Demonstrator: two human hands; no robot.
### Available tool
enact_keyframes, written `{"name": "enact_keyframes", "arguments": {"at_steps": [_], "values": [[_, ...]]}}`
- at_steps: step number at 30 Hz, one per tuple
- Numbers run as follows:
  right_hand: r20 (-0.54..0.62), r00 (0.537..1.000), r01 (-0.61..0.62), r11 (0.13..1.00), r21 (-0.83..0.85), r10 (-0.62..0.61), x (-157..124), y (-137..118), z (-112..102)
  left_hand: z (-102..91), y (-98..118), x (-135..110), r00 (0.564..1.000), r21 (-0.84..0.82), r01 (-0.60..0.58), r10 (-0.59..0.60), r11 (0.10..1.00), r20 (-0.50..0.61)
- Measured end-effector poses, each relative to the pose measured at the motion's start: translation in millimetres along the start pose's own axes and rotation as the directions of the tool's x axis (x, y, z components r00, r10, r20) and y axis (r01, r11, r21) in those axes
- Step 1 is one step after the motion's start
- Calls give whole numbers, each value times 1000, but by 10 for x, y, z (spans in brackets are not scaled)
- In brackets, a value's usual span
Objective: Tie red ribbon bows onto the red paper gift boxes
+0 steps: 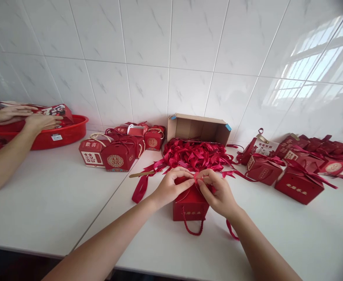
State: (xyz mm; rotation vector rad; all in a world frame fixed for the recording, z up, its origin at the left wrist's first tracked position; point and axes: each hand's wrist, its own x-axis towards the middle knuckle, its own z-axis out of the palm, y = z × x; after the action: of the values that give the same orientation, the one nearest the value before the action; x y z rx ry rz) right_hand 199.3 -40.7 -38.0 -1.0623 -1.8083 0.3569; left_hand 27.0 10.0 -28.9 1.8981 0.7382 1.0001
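A small red gift box (189, 207) with gold lettering and a red cord handle stands on the white counter (57, 203) in front of me. My left hand (171, 186) and my right hand (216, 192) meet over its top, fingers pinched on a red ribbon (197, 176) there. A loose ribbon end trails by the box's right side. Just behind lies a heap of red ribbons (196, 155) spilling from an open cardboard box (199, 128).
Several closed red gift boxes (115, 154) stand at the back left; more with ribbons (298, 175) lie at the right. Another person's hands (28, 117) rest over a red basin (59, 134) at the far left. A tiled wall backs the counter.
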Motion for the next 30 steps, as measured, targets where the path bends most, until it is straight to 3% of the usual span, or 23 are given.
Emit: {"name": "enact_keyframes", "arguments": {"at_steps": [6, 13, 21, 27, 30], "values": [[16, 1000, 9, 998, -58, -8, -2, -4, -4, -2, 4, 9, 1000, -25, 14, -14, 1000, 0], [-152, 988, -24, 992, -125, 5, 62, -1, 1, -4, 10, -5, 995, -10, -58, 57, 998, -83], [36, 999, -8, 1000, 4, 8, 50, -6, 19, 16, -13, -28, 963, -60, -204, 189, 977, -193], [61, 997, -40, 998, 53, 37, 52, -40, 5, -42, 0, 14, 913, -65, -247, 209, 967, -351], [45, 997, -69, 994, 86, 66, 53, -47, 1, -74, 40, 24, 909, -71, -249, 208, 966, -361]]}}
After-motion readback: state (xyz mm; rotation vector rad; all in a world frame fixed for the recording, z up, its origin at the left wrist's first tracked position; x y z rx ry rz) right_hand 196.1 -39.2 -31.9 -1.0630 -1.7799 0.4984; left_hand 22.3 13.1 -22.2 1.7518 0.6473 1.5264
